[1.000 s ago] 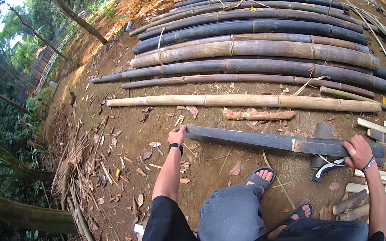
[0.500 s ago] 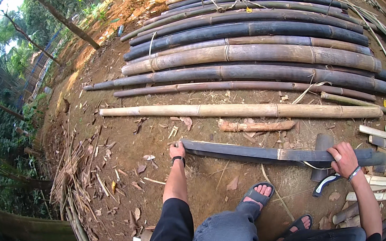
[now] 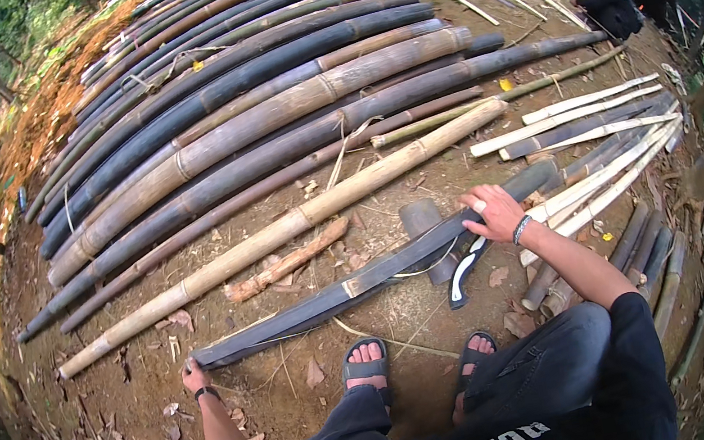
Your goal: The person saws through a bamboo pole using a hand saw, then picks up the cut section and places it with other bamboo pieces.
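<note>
A long dark split bamboo piece (image 3: 379, 278) lies slantwise across the ground before me, rising toward the right. My left hand (image 3: 194, 377) is closed around its near left end. Farther along, my right hand (image 3: 494, 213) grips it from above near the right end, fingers bent over its edge. Under that part sits a short, thick dark bamboo log (image 3: 420, 219), laid crosswise. Just below my right hand, a curved white-and-black tool handle (image 3: 465, 279) shows; its blade, if any, is hidden by the bamboo.
Many bamboo poles (image 3: 263, 110) lie side by side beyond. A pale pole (image 3: 306, 218) and a brown stick (image 3: 290, 259) are nearer. Pale split strips (image 3: 609, 172) and cut lengths (image 3: 638, 245) lie right. A person in dark clothes (image 3: 609, 2) sits far right. My sandalled feet (image 3: 366, 365) are close.
My view has swung to the right, bringing the split strips and the other person into sight. Both hands still hold the split bamboo; my right hand's fingers have shifted on it.
</note>
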A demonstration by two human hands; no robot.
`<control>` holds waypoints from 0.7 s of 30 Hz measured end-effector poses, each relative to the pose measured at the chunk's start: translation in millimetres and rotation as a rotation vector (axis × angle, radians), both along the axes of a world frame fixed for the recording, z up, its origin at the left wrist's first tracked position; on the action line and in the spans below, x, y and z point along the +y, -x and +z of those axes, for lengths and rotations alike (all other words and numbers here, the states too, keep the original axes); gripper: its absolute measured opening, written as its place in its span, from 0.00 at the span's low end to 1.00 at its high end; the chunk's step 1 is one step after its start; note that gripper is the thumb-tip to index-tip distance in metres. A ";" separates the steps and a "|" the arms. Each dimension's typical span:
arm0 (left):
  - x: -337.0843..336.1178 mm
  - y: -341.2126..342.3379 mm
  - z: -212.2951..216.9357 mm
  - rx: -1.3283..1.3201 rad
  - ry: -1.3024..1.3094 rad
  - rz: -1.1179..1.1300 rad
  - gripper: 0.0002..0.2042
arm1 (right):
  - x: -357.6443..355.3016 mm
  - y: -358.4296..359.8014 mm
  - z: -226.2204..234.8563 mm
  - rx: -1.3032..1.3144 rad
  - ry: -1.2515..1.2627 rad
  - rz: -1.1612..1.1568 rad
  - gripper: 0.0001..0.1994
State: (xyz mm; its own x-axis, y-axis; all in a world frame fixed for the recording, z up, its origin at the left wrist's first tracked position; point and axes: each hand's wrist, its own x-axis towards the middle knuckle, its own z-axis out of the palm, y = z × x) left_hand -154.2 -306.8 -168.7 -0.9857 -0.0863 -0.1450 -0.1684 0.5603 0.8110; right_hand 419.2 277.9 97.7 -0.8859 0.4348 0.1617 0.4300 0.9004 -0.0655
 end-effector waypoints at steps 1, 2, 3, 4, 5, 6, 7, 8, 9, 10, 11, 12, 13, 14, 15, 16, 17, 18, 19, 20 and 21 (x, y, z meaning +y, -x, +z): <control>-7.0 5.8 0.2 0.017 0.010 0.002 0.23 | 11.4 -9.6 -2.6 0.112 0.010 -0.132 0.21; -17.7 14.8 0.8 0.036 0.022 0.009 0.23 | 21.5 -17.6 -5.8 0.225 0.021 -0.258 0.21; -17.9 20.1 -0.2 0.016 0.007 0.015 0.23 | 32.3 -30.4 -6.4 0.315 0.160 -0.429 0.19; -19.3 24.1 -0.5 -0.005 -0.008 0.023 0.22 | 42.2 -46.0 -7.5 0.407 0.300 -0.596 0.18; -19.7 28.7 -1.6 -0.041 -0.043 0.024 0.22 | 53.1 -63.2 -17.0 0.497 0.336 -0.759 0.16; -6.6 19.5 -5.0 -0.005 -0.062 0.005 0.21 | 56.6 -84.4 -22.2 0.475 0.376 -0.838 0.16; -8.4 18.3 -3.9 0.000 -0.073 0.005 0.21 | 59.1 -96.6 -27.0 0.467 0.432 -0.899 0.15; -12.0 17.7 -2.2 0.009 -0.082 0.006 0.20 | 59.6 -104.9 -30.6 0.461 0.493 -0.959 0.14; -15.4 18.7 1.5 -0.041 -0.081 0.039 0.19 | 56.4 -108.1 -34.7 0.407 0.502 -0.947 0.13; -10.7 19.7 4.0 -0.096 -0.083 0.064 0.19 | 54.4 -117.5 -43.6 0.369 0.485 -0.918 0.13; -5.9 15.9 3.7 -0.017 -0.094 -0.007 0.17 | 53.1 -125.4 -52.4 0.392 0.533 -0.896 0.14; -6.8 15.7 7.4 -0.037 -0.093 -0.009 0.17 | 51.8 -124.2 -59.1 0.416 0.589 -0.860 0.14; -11.4 15.3 12.3 -0.029 -0.090 -0.001 0.17 | 41.8 -110.7 -52.2 0.397 0.628 -0.848 0.14; -15.1 14.6 16.4 -0.022 -0.086 0.008 0.18 | 37.6 -96.9 -48.6 0.411 0.667 -0.829 0.14; -13.4 13.2 19.2 -0.015 -0.091 0.004 0.18 | 32.7 -90.5 -43.9 0.427 0.700 -0.819 0.14; -14.8 11.1 22.4 -0.007 -0.092 0.005 0.18 | 28.5 -82.2 -41.2 0.439 0.738 -0.803 0.14; -15.7 9.9 25.7 0.001 -0.093 0.008 0.18 | 24.4 -74.3 -37.9 0.448 0.797 -0.783 0.15; -7.4 4.9 27.1 0.001 -0.071 -0.007 0.19 | 23.3 -77.2 -39.8 0.415 0.720 -0.757 0.16; -1.1 -1.3 28.9 0.000 -0.049 -0.020 0.19 | 23.0 -79.3 -44.5 0.379 0.645 -0.730 0.17; 7.0 -4.0 31.7 -0.001 -0.025 -0.033 0.20 | 23.0 -81.5 -49.0 0.342 0.571 -0.703 0.17; 5.8 -5.1 34.0 0.017 -0.012 -0.062 0.21 | 24.4 -78.9 -51.7 0.337 0.576 -0.682 0.18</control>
State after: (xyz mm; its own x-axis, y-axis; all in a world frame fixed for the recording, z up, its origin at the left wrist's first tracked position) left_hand -149.1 -301.0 -134.7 -0.9914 -0.0234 -0.1287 -0.1197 0.5595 0.8201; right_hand 498.1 302.3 45.9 -0.3577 0.9330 -0.0381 0.7285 0.2533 -0.6365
